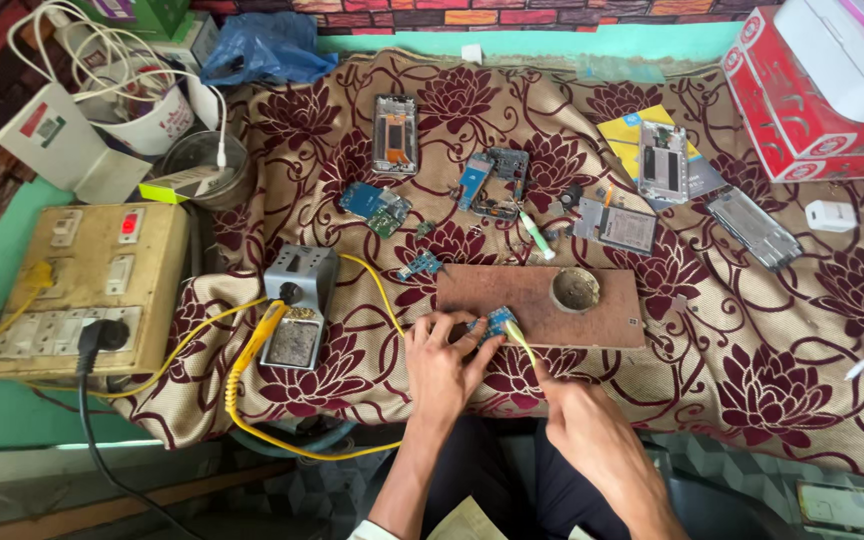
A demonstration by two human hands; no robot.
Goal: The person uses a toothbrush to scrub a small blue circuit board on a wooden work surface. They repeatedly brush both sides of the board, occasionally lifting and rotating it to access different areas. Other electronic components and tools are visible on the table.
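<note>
We pinch the small blue circuit board (497, 322) with our left hand (444, 362) fingers at the wooden board (537, 305)'s near edge. Our right hand (577, 420) fingers are clamped on the yellow soldering iron (522, 342), whose tip touches it.

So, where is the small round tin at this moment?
In the head view, the round tin sits on the right part of the brown wooden board, up and right of the right hand.

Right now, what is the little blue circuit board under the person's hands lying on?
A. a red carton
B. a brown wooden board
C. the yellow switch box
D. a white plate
B. The little blue circuit board, pinched by the left hand, lies at the near edge of the brown wooden board on the flowered cloth; the right hand brings a yellow-handled tool to it.
</note>
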